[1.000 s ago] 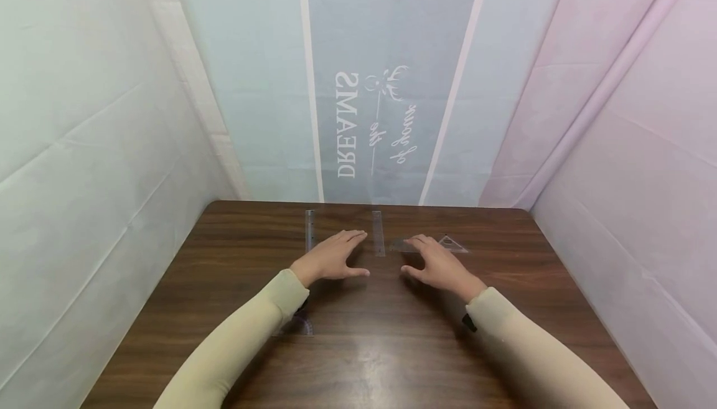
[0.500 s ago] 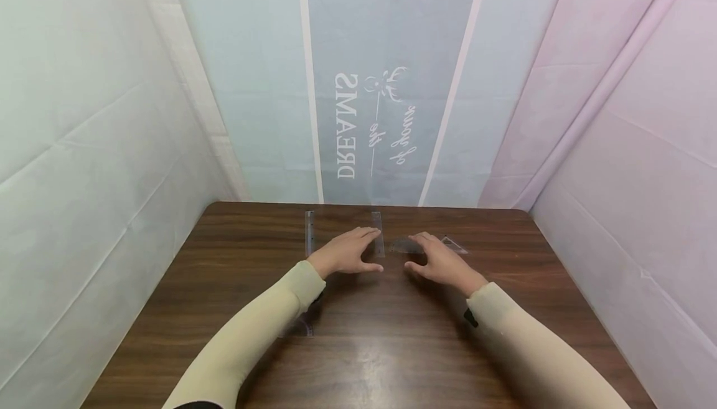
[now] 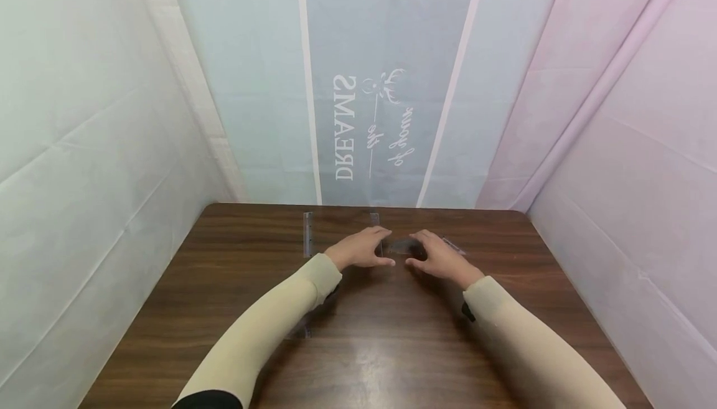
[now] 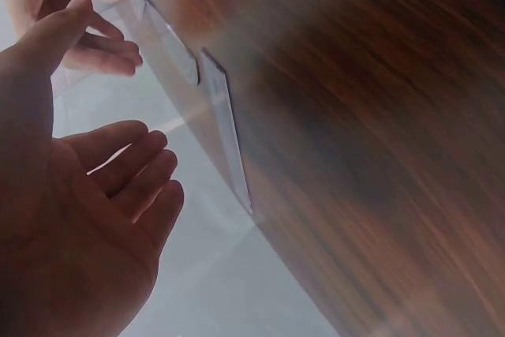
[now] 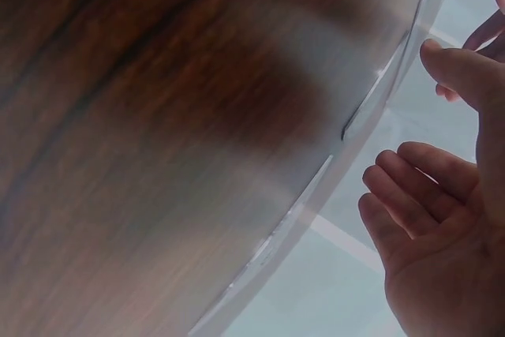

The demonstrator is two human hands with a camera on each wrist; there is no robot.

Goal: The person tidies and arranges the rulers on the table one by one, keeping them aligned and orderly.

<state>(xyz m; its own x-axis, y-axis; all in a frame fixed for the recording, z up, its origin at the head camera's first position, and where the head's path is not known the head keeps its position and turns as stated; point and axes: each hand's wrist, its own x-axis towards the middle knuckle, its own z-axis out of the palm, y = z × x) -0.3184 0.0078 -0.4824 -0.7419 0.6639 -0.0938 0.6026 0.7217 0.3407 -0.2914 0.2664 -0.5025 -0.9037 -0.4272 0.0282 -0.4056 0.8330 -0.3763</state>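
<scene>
My left hand [image 3: 363, 248] hovers over the middle clear ruler [image 3: 374, 217] and hides much of it. The fingers and thumb are spread apart with nothing between them. Opposite it, my right hand [image 3: 439, 258] is also open and bare, as its right wrist view shows. Between the two hands, a clear protractor [image 3: 402, 247] lies flat on the table, partly covered by the right fingers. Just beyond the right hand a clear set square [image 3: 455, 246] is partly hidden. Another clear ruler [image 3: 307, 235] lies to the left of the left hand.
A second clear protractor [image 3: 302, 333] lies nearer the body, mostly under the left forearm. The brown wooden table [image 3: 370, 353] ends at a hanging cloth [image 3: 370, 42] with mirrored lettering. Pale cloth walls [image 3: 84, 166] stand on both sides.
My left hand has moved right, from beside the middle ruler to over it, closing toward the right hand. The right hand has shifted only slightly. The tools stay put.
</scene>
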